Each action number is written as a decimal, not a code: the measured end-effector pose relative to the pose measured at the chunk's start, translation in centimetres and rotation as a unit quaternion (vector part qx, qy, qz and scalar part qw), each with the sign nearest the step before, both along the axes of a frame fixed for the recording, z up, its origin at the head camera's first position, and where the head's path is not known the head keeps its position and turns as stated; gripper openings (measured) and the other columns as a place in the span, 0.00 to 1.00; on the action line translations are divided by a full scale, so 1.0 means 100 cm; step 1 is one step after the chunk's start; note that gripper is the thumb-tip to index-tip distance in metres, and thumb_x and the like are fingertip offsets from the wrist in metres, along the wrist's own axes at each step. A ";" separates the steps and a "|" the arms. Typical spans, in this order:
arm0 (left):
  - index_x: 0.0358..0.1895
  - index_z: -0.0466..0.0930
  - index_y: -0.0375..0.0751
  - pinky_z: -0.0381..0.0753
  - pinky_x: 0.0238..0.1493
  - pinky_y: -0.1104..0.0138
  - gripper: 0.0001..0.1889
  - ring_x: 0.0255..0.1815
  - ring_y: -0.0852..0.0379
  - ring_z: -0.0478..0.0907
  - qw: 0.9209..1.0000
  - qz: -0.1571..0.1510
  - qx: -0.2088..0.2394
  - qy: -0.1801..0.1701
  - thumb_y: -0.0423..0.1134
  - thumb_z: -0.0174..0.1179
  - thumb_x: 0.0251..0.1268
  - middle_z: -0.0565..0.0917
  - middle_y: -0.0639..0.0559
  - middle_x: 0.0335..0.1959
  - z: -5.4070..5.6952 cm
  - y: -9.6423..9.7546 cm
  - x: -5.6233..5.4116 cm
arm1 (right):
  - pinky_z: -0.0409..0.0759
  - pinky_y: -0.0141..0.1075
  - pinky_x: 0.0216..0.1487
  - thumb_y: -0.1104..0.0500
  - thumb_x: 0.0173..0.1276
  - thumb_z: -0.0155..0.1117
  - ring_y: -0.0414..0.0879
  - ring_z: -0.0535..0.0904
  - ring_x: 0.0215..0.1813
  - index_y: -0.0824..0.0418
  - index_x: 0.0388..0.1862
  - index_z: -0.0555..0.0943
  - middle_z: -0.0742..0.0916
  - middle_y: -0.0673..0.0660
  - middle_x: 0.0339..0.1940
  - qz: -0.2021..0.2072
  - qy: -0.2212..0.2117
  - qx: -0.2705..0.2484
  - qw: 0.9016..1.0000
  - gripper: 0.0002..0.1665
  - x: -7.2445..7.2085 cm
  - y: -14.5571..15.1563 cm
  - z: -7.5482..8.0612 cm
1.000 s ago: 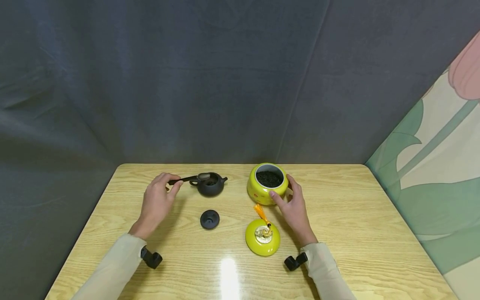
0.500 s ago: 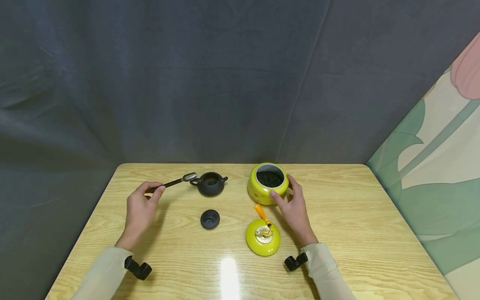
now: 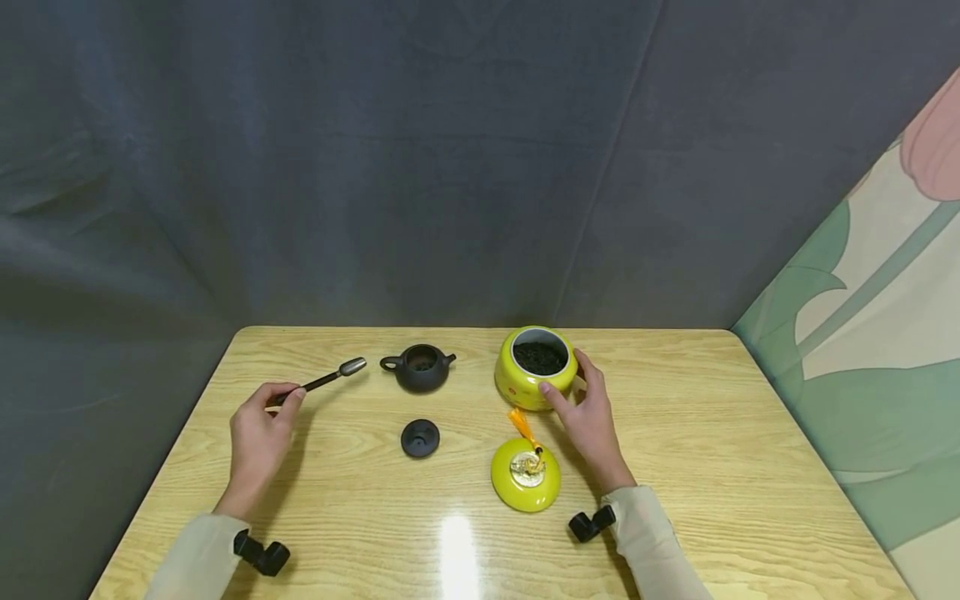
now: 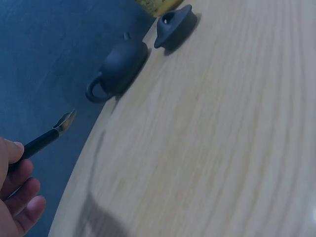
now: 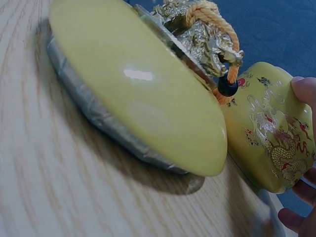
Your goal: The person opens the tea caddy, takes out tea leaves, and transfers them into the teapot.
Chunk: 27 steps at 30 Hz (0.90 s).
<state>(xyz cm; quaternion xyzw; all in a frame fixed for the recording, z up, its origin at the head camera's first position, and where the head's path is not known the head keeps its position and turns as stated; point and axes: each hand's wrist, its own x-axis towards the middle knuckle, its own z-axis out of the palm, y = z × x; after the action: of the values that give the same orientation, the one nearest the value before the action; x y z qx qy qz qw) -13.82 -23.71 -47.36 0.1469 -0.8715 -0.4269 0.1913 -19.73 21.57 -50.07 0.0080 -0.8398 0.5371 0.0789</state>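
Note:
My left hand [image 3: 258, 433] pinches the dark handle of a small tea scoop [image 3: 322, 381] between thumb and fingers. Its metal bowl, pointing right, is held above the table, short of the dark teapot [image 3: 422, 381]. In the left wrist view the scoop's tip [image 4: 65, 121] stands apart from the teapot's handle [image 4: 96, 91]. Dark tea leaves [image 3: 538, 358] show inside an uncovered yellow tea jar [image 3: 517, 389]. My right hand [image 3: 596, 425] grips that jar, thumb on its front near the rim and fingers round its right side. The right wrist view shows a dragon design [image 5: 279, 133] on it.
The teapot's small dark lid [image 3: 420, 438] lies in front of the pot. Nearer me than the jar rests its yellow lid [image 3: 540, 492], with a gold knob and an orange tassel [image 3: 519, 422]. A grey curtain [image 3: 450, 167] hangs behind the wooden table [image 3: 720, 467].
My left hand has drawn the tea scoop left and toward me, away from over the teapot's opening. The right hand and the jar have stayed in place.

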 end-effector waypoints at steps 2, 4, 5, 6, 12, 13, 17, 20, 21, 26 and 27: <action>0.54 0.87 0.36 0.74 0.31 0.78 0.14 0.32 0.72 0.74 1.000 0.005 -0.003 -0.003 0.44 0.62 0.81 0.89 0.38 0.48 -0.003 -0.003 0.001 | 0.68 0.59 0.81 0.45 0.74 0.74 0.59 0.63 0.84 0.54 0.88 0.56 0.66 0.61 0.84 0.000 -0.002 0.002 1.000 0.53 0.000 0.000 -0.001; 0.54 0.87 0.36 0.74 0.29 0.77 0.14 0.31 0.72 0.73 1.000 0.012 -0.007 -0.005 0.44 0.62 0.81 0.89 0.37 0.48 -0.006 -0.005 0.002 | 0.68 0.59 0.81 0.45 0.74 0.73 0.59 0.63 0.84 0.54 0.88 0.56 0.66 0.61 0.85 0.001 -0.003 0.003 1.000 0.53 0.000 0.001 -0.001; 0.54 0.87 0.36 0.74 0.28 0.76 0.14 0.31 0.72 0.73 1.000 0.016 -0.010 -0.006 0.44 0.62 0.81 0.89 0.37 0.47 -0.007 -0.006 0.003 | 0.68 0.59 0.81 0.45 0.74 0.73 0.59 0.63 0.84 0.54 0.88 0.56 0.66 0.61 0.85 0.002 -0.003 0.003 1.000 0.53 0.000 0.001 -0.001; 0.53 0.88 0.36 0.73 0.28 0.77 0.14 0.31 0.72 0.73 1.000 0.020 -0.011 -0.006 0.43 0.62 0.80 0.89 0.37 0.47 -0.008 -0.007 0.003 | 0.68 0.60 0.81 0.45 0.74 0.73 0.60 0.63 0.84 0.54 0.88 0.56 0.65 0.61 0.85 0.002 -0.002 0.003 1.000 0.53 0.000 0.001 -0.001; 0.53 0.88 0.34 0.72 0.30 0.80 0.13 0.31 0.78 0.71 0.999 0.036 -0.011 -0.006 0.41 0.63 0.80 0.89 0.35 0.47 -0.013 -0.012 0.006 | 0.68 0.59 0.81 0.45 0.74 0.73 0.59 0.63 0.84 0.55 0.88 0.56 0.66 0.61 0.85 0.003 0.003 0.001 1.000 0.53 0.000 0.000 0.000; 0.53 0.88 0.34 0.72 0.31 0.80 0.13 0.31 0.78 0.71 0.999 0.037 -0.010 -0.006 0.41 0.63 0.80 0.89 0.35 0.47 -0.014 -0.013 0.006 | 0.68 0.59 0.80 0.46 0.74 0.73 0.59 0.63 0.84 0.55 0.88 0.56 0.66 0.61 0.85 0.003 0.004 0.000 1.000 0.53 0.000 0.000 0.000; 0.53 0.87 0.33 0.71 0.31 0.81 0.13 0.32 0.78 0.70 0.999 0.047 -0.012 -0.009 0.40 0.62 0.80 0.89 0.34 0.47 -0.016 -0.016 0.007 | 0.69 0.58 0.79 0.46 0.74 0.74 0.59 0.64 0.83 0.55 0.88 0.57 0.66 0.62 0.84 0.001 0.006 0.001 1.000 0.53 -0.001 -0.001 0.001; 0.53 0.87 0.32 0.70 0.30 0.81 0.13 0.32 0.73 0.72 0.998 0.054 -0.017 -0.009 0.39 0.62 0.80 0.89 0.33 0.46 -0.017 -0.018 0.007 | 0.69 0.58 0.79 0.46 0.74 0.74 0.59 0.64 0.83 0.56 0.87 0.57 0.67 0.62 0.84 0.000 0.007 0.003 1.000 0.53 -0.001 -0.001 0.000; 0.53 0.87 0.31 0.70 0.30 0.81 0.13 0.33 0.70 0.74 0.998 0.057 -0.019 -0.009 0.39 0.62 0.80 0.89 0.32 0.46 -0.018 -0.018 0.007 | 0.69 0.58 0.79 0.46 0.74 0.74 0.59 0.64 0.83 0.56 0.87 0.57 0.67 0.62 0.84 0.000 0.007 0.003 1.000 0.52 -0.001 -0.001 0.000; 0.52 0.87 0.30 0.67 0.30 0.83 0.12 0.38 0.50 0.83 0.997 0.066 -0.031 -0.011 0.37 0.63 0.79 0.90 0.31 0.45 -0.021 -0.022 0.007 | 0.68 0.59 0.80 0.46 0.74 0.73 0.59 0.64 0.83 0.55 0.87 0.57 0.67 0.62 0.84 0.001 0.004 -0.001 1.000 0.52 0.000 0.000 0.000; 0.52 0.87 0.29 0.67 0.30 0.83 0.12 0.39 0.45 0.85 0.997 0.066 -0.034 -0.011 0.36 0.63 0.78 0.89 0.30 0.45 -0.021 -0.023 0.007 | 0.68 0.59 0.80 0.46 0.74 0.73 0.59 0.64 0.83 0.55 0.88 0.57 0.66 0.62 0.84 0.002 0.003 -0.001 1.000 0.52 0.000 0.000 0.000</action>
<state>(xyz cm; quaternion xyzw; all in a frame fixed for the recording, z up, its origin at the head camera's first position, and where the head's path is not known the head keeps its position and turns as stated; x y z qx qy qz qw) -13.15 -25.98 -49.50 0.2022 -0.8760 -0.3817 0.2147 -19.72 21.52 -50.06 0.0109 -0.8390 0.5381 0.0806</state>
